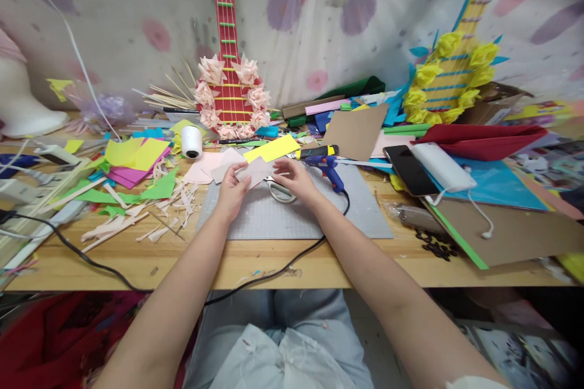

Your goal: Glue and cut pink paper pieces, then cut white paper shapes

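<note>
My left hand (pixel 232 196) pinches a small pale pink piece of paper (pixel 253 174) between thumb and fingers, above the grey cutting mat (pixel 255 226). Close to the paper's right edge is my right hand (pixel 295 182), its fingers bent and a little apart, with nothing visible in them. Beneath it lie scissors (pixel 281 198) with pale handles, partly covered by the hand. More pale pink paper (pixel 201 169) rests behind my left hand. A yellow paper strip (pixel 272 149) lies behind both hands. The blue glue gun (pixel 326 169) sits right of my right hand, its black cord running forward.
Paper scraps (pixel 159 219) litter the left side. A red paper guitar (pixel 232 97) with pink flowers and a yellow paper guitar (pixel 449 82) stand at the back. A white cylinder (pixel 191 142), a phone (pixel 410 170) and a white power bank (pixel 443 167) lie nearby.
</note>
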`<state>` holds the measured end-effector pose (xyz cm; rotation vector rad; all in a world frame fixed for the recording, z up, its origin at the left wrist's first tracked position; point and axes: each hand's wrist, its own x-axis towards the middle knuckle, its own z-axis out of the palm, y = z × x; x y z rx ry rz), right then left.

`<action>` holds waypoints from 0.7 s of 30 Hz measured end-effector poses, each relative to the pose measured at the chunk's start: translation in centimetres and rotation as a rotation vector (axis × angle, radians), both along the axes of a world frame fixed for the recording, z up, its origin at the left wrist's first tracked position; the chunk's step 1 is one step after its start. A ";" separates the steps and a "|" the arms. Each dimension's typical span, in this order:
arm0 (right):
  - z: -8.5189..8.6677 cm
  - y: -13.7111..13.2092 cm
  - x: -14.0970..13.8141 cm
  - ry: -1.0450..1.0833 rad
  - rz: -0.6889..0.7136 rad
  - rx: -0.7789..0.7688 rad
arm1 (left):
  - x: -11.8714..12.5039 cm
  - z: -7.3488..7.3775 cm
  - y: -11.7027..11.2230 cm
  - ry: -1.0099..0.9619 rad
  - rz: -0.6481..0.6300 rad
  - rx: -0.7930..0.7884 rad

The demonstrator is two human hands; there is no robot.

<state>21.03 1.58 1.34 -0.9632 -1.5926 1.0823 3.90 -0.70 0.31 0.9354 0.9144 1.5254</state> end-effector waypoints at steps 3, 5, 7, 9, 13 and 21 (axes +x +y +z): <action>-0.6 0.1 -0.4 0.105 0.026 -0.200 | 0.2 -0.1 -0.2 0.033 -0.050 -0.015; -0.8 0.3 -0.8 0.138 0.002 -0.290 | 0.3 -0.1 -0.2 -0.001 -0.093 -0.057; -0.9 0.5 -1.0 0.152 -0.039 -0.340 | 0.2 -0.1 -0.2 -0.045 -0.110 -0.103; -0.9 0.6 -0.9 0.164 -0.062 -0.352 | 0.0 -0.2 0.0 -0.041 -0.099 -0.132; -0.6 0.3 -0.5 0.155 -0.038 -0.341 | -0.2 -0.4 0.1 0.036 -0.059 -0.135; -0.4 0.2 -0.8 0.176 -0.089 -0.400 | -0.1 -0.3 0.0 0.043 -0.050 -0.138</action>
